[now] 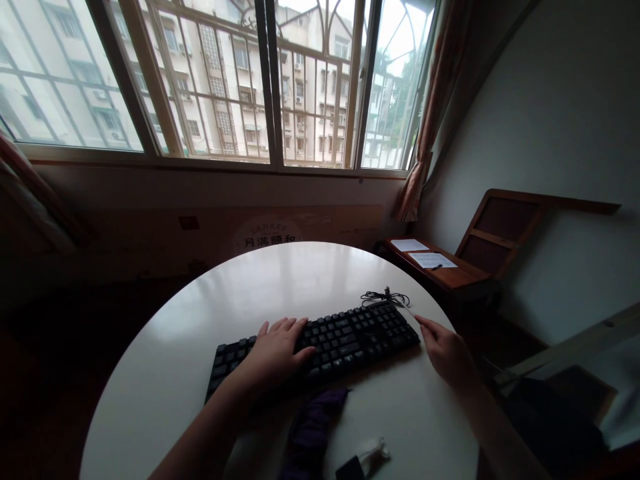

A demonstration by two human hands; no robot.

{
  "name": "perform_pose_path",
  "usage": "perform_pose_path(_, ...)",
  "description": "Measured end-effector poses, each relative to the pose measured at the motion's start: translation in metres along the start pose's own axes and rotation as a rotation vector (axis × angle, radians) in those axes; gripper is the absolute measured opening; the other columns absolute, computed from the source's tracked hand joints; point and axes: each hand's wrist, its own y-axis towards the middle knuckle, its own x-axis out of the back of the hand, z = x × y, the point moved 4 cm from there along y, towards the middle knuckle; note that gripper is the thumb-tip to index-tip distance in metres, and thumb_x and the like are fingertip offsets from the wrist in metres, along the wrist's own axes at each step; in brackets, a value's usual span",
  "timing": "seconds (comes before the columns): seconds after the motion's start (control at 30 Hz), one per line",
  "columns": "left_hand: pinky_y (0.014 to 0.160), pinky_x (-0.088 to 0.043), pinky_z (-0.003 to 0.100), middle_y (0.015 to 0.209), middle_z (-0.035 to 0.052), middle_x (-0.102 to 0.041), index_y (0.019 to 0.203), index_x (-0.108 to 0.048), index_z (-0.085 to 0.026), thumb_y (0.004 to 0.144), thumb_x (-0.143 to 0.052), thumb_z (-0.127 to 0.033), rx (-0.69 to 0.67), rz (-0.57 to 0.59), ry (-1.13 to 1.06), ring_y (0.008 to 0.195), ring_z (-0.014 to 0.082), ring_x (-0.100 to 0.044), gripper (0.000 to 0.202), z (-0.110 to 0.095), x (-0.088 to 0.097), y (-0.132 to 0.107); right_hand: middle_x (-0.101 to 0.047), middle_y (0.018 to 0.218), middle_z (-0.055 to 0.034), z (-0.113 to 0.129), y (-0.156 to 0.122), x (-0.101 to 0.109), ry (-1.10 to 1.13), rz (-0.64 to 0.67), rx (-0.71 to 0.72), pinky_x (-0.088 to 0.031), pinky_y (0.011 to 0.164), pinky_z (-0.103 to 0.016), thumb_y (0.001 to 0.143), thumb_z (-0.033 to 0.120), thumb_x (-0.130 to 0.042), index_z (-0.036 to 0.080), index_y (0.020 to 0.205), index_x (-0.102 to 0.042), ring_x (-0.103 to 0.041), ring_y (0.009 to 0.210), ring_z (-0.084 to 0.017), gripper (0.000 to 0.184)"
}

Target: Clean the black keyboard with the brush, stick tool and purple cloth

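A black keyboard (345, 337) lies at a slant across the round white table (165, 373). My left hand (277, 350) rests on its left half, fingers spread over the keys and their tips close to the far edge. Beside the keyboard's right end, my right hand (445, 347) is closed in a pinch on a thin white stick (407, 309). The stick points up and left to the keyboard's far right corner; whether its tip touches the keys I cannot tell. Just behind that corner sits a bundled black cable (385, 296).
Nearer me lie a dark purple cloth piece (320, 420) and a small black item (350, 469) with a white cord (377, 452). At the right, a wooden bench (467, 275) holds papers (433, 260) and a pen (437, 267). A barred window (273, 100) spans the wall behind.
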Motion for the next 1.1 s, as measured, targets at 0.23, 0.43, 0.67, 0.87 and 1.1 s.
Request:
perform_pose_path(0.23, 0.122, -0.017, 0.059, 0.157, 0.0145, -0.042, 0.153, -0.039, -0.02, 0.091, -0.044, -0.054, 0.001, 0.011, -0.007, 0.148, 0.0347, -0.032, 0.071, -0.001, 0.001, -0.001, -0.071, 0.117, -0.0072, 0.03, -0.013, -0.017, 0.133, 0.355, 0.251, -0.058, 0.091, -0.03, 0.098, 0.037, -0.044, 0.019, 0.135, -0.063, -0.072, 0.1, -0.021, 0.045)
perform_pose_path(0.43, 0.122, -0.017, 0.059, 0.156, 0.0144, -0.042, 0.153, -0.039, -0.019, 0.091, -0.045, -0.054, -0.006, 0.0, -0.003, 0.147, 0.0344, -0.032, 0.071, 0.0, 0.0, 0.0, -0.068, 0.124, -0.008, 0.003, -0.001, -0.002, 0.014, 0.031, 0.006, -0.052, 0.105, -0.039, 0.096, 0.037, -0.044, 0.018, 0.126, -0.069, -0.065, 0.117, -0.025, 0.044)
perform_pose_path(0.67, 0.122, -0.018, 0.058, 0.156, 0.0139, -0.042, 0.154, -0.039, -0.019, 0.092, -0.043, -0.053, -0.002, 0.011, 0.012, 0.147, 0.0337, -0.033, 0.071, -0.002, 0.003, -0.003, -0.069, 0.121, -0.0066, 0.022, -0.009, -0.014, 0.158, 0.268, 0.177, -0.054, 0.102, -0.033, 0.097, 0.039, -0.045, 0.02, 0.132, -0.065, -0.067, 0.113, -0.022, 0.045)
perform_pose_path(0.87, 0.122, -0.018, 0.058, 0.156, 0.0143, -0.043, 0.153, -0.04, -0.019, 0.091, -0.044, -0.054, -0.011, 0.002, 0.001, 0.147, 0.034, -0.034, 0.071, -0.001, 0.002, -0.001, -0.069, 0.121, -0.0087, -0.002, 0.0, -0.005, 0.068, 0.088, -0.033, -0.054, 0.103, -0.04, 0.093, 0.036, -0.048, 0.018, 0.123, -0.071, -0.066, 0.114, -0.027, 0.042)
perform_pose_path(1.1, 0.122, -0.018, 0.058, 0.156, 0.0142, -0.044, 0.153, -0.04, -0.02, 0.091, -0.045, -0.054, -0.006, -0.002, -0.008, 0.146, 0.0345, -0.035, 0.071, 0.0, 0.001, -0.001, -0.066, 0.127, -0.0097, 0.011, -0.005, 0.002, 0.271, 0.038, 0.081, -0.052, 0.106, -0.037, 0.096, 0.044, -0.048, 0.017, 0.129, -0.067, -0.063, 0.12, -0.024, 0.047)
